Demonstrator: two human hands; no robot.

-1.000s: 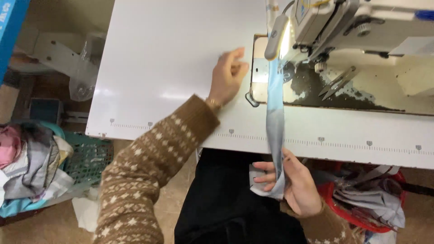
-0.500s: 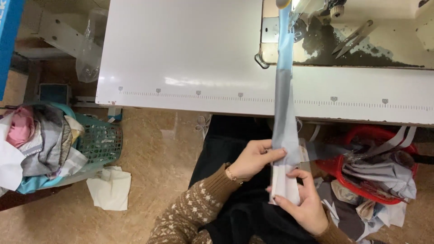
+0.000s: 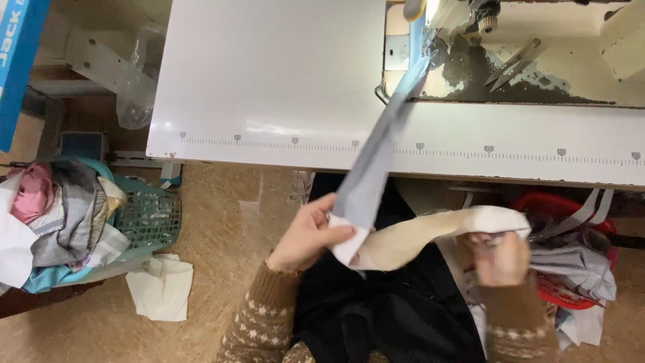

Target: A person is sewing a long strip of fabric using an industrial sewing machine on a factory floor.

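Grey fabric strip (image 3: 376,154) held by two hands (image 3: 306,235), one cream piece (image 3: 416,238).

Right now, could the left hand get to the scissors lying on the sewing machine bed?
Probably not at once: the left hand pinches the grey fabric strip below the table edge. The scissors lie far across the table, nothing blocking them, so it would have to let go first.
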